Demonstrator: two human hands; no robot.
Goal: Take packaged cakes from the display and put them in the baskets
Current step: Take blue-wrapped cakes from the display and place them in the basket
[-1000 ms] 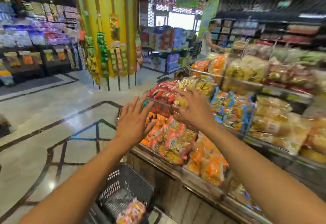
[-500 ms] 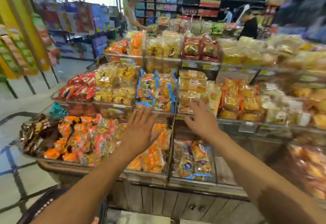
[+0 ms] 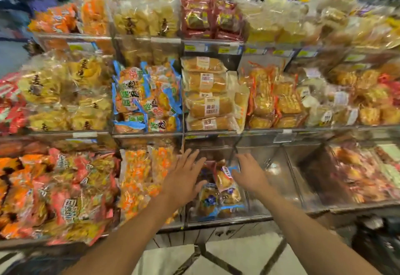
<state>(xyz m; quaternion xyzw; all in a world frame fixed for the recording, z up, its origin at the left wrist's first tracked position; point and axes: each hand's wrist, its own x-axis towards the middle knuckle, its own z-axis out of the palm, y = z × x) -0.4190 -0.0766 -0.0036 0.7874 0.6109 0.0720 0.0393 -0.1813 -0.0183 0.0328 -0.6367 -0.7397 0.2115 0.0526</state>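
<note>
Your left hand point(image 3: 184, 179) and right hand point(image 3: 252, 174), fingers spread wide and holding nothing, flank the blue-wrapped cake packets point(image 3: 225, 188) lying in the near, centre clear bin point(image 3: 257, 206) of the tiered display point(image 3: 147, 134).

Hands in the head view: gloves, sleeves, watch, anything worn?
Nothing worn that shows. The left hand and right hand are bare, no gloves, rings or watch visible. The left forearm and right forearm are bare down to the frame's bottom edge, no sleeve in view. The frame is motion-blurred, so a thin ring could be missed.
</note>
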